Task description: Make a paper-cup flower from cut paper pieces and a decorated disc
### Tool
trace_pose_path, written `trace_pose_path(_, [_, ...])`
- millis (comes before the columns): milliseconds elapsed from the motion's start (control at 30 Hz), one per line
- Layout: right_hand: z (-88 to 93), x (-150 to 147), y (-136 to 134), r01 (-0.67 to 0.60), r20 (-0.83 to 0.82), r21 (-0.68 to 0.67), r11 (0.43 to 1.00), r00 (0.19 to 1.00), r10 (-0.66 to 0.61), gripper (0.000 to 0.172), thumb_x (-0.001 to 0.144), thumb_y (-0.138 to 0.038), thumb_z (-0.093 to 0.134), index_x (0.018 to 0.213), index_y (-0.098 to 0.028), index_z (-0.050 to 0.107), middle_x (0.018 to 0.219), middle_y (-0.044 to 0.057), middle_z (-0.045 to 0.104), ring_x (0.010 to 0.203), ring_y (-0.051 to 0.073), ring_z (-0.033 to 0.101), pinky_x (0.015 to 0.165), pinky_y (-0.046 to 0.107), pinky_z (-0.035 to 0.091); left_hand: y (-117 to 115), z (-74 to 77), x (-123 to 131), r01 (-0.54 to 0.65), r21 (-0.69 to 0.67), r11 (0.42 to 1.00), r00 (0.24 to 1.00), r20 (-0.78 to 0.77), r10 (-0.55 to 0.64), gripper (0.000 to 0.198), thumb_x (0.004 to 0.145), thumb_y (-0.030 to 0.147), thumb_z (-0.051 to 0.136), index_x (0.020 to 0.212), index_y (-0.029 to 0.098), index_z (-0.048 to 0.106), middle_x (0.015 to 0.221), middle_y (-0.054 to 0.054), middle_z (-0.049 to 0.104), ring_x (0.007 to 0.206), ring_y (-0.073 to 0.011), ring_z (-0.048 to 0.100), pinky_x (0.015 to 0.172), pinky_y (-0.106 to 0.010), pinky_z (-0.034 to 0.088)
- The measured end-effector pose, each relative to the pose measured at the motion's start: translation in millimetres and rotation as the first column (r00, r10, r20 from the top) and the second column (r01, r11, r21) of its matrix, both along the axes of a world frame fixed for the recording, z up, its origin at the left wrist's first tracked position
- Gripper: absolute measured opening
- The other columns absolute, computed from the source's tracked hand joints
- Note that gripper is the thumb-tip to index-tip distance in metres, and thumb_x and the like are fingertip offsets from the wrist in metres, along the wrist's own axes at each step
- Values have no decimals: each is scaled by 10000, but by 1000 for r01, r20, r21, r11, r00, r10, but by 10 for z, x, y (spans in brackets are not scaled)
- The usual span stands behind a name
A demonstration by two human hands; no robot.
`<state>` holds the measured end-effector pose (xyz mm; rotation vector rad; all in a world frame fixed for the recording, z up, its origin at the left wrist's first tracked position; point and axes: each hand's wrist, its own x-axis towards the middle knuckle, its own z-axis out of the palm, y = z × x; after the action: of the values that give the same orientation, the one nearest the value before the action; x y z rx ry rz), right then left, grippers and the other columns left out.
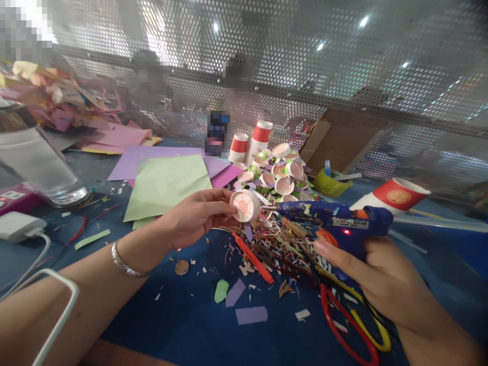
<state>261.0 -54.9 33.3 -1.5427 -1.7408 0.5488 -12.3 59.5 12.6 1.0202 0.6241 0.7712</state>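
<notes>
My left hand (202, 216) pinches a small round paper-cup base (243, 206) by its left side, its face drawn with an orange pattern. A purple paper strip (248, 232) hangs under it. In my right hand (385, 274) is a blue hot glue gun (324, 211) with an orange trigger and a lit red light. Its metal nozzle points left, at the right edge of the cup base; whether they touch I cannot tell. Behind them lies a heap of similar cup bases (284, 185) with green and purple paper bits.
Red-handled scissors (328, 310), yellow-handled scissors (381, 330) and an orange marker (253, 258) lie among paper scraps. Paper cups (239, 147) stand behind, near green paper sheets (171, 183). A clear water container (41, 157) is at left. A white cable (74, 290) crosses my left forearm.
</notes>
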Motion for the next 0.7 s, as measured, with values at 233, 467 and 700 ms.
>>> trace_pose_path(233, [-10, -22, 8, -48, 37, 22, 999, 998, 48, 264, 930, -489, 643, 1120, -349, 762, 1046, -24, 790, 959, 221, 736, 909, 319, 594, 24, -41, -3, -4, -3, 1000, 1000, 5, 4, 134, 793, 147, 763, 901, 114, 692, 895, -69, 726, 827, -164, 715, 833, -314, 579])
trace_pose_path(467, [-12, -17, -1, -64, 140, 102, 993, 989, 50, 305, 935, -467, 625, 1158, -306, 759, 1007, -5, 790, 924, 234, 744, 922, 354, 601, 6, -17, 3, -5, -3, 1000, 1000, 17, 5, 80, 799, 111, 737, 858, 112, 683, 858, -50, 716, 792, -140, 711, 782, -263, 578])
trace_pose_path(700, [-2, -31, 14, -66, 171, 113, 991, 984, 46, 273, 950, -443, 606, 1127, -299, 755, 1045, -8, 792, 930, 224, 746, 904, 330, 605, 2, -18, 5, -10, -11, 1000, 1000, 15, 10, 85, 796, 111, 740, 859, 109, 683, 859, -52, 719, 792, -146, 716, 790, -275, 586])
